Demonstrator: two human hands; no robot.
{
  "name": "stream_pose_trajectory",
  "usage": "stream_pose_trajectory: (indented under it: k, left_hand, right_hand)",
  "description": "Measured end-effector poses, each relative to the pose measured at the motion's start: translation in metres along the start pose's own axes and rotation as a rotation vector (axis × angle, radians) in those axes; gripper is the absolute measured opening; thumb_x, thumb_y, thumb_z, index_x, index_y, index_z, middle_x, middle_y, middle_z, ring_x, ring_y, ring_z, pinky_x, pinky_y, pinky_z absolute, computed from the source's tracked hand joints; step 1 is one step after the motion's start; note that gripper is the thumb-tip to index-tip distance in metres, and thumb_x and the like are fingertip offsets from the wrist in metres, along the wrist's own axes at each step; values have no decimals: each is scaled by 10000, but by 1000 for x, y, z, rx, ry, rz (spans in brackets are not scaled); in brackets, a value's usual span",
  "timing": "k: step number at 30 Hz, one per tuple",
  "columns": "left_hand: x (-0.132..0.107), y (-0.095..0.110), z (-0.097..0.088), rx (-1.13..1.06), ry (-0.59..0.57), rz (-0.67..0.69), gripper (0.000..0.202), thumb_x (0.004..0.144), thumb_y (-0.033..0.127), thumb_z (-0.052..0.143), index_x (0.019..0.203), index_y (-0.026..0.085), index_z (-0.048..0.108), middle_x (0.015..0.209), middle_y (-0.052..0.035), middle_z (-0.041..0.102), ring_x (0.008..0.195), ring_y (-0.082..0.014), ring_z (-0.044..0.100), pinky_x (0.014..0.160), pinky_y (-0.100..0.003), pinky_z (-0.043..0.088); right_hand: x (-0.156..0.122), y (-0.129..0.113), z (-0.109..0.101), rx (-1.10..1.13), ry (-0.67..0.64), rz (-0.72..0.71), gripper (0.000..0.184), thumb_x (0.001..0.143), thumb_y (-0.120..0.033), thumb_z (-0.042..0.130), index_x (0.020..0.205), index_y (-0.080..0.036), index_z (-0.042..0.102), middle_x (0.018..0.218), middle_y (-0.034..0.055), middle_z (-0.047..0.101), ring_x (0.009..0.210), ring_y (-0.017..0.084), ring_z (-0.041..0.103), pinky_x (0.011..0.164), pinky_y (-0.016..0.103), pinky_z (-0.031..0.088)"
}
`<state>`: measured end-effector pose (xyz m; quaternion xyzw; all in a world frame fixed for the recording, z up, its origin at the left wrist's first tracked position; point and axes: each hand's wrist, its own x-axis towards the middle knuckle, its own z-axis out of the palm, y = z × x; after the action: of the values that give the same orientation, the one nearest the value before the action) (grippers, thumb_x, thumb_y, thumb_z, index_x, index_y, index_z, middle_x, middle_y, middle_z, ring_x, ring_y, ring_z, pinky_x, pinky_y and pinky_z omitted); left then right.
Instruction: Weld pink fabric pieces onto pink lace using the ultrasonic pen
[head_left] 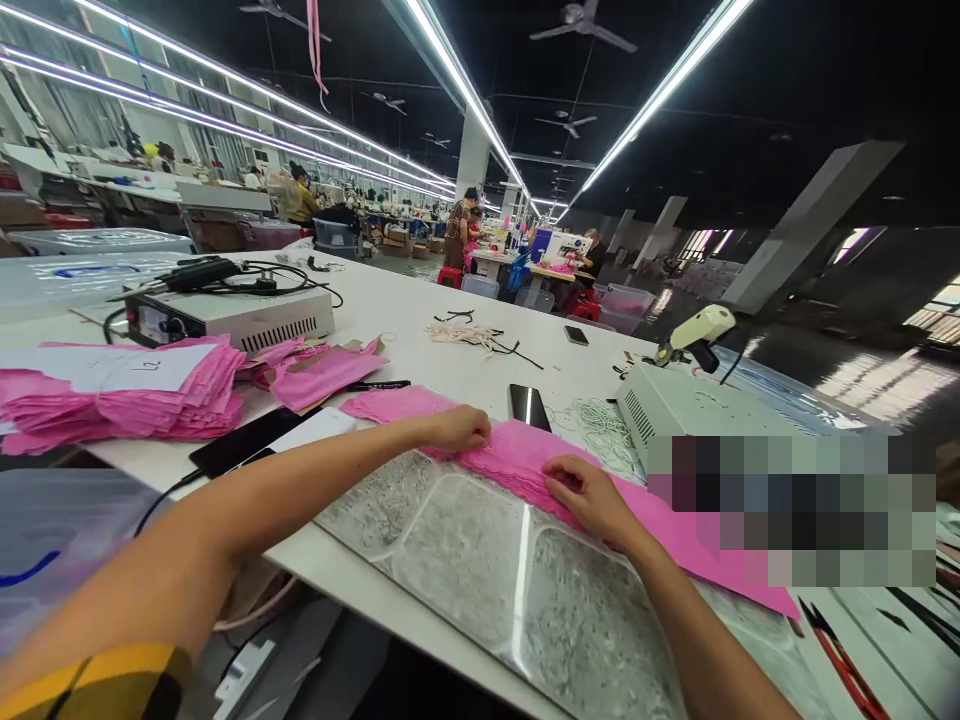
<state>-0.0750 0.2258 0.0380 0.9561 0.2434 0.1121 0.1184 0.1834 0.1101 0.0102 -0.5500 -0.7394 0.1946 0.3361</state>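
A strip of pink fabric pieces (517, 455) lies across the white table in front of me. My left hand (459, 428) rests on its left part with the fingers curled down onto the cloth. My right hand (589, 495) presses on the fabric a little to the right, its fingers bent and pinching the pink edge. Just in front of both hands sits a clear plastic divided tray (480, 560) filled with small silvery bits.
A stack of pink fabric (120, 400) and a white control box (225, 315) stand at the left. A black phone (247, 440) lies near my left arm. Another white machine (675, 405) with a handheld tool (694, 335) sits at right. Other people work at far tables.
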Motion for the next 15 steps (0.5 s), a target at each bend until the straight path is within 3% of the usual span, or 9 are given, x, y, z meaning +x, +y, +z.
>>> stream_pose_trajectory:
  k: [5, 9, 15]
  left_hand:
    - [-4, 1, -8, -74, -1, -15, 313, 979, 350, 596, 1225, 157, 595, 1215, -93, 616, 1028, -216, 638, 875, -414, 562]
    - [-12, 6, -20, -88, 63, -19, 301, 981, 344, 594, 1215, 157, 599, 1211, -95, 618, 1033, -213, 637, 885, -419, 557]
    - [-33, 14, -25, -120, 96, -12, 261, 978, 335, 600, 1160, 149, 621, 1181, -86, 633, 1037, -211, 635, 906, -430, 544]
  right_hand:
    - [0, 0, 7, -147, 123, -15, 269, 795, -411, 587, 934, -198, 672, 945, 73, 674, 816, 194, 616, 756, 349, 514]
    - [-1, 2, 6, -282, 221, -25, 222, 832, -336, 500, 898, -203, 664, 967, 83, 661, 815, 203, 605, 717, 350, 489]
    - [-7, 0, -8, -415, 250, -58, 207, 820, -273, 464, 861, -211, 656, 912, 78, 660, 795, 214, 603, 693, 346, 472]
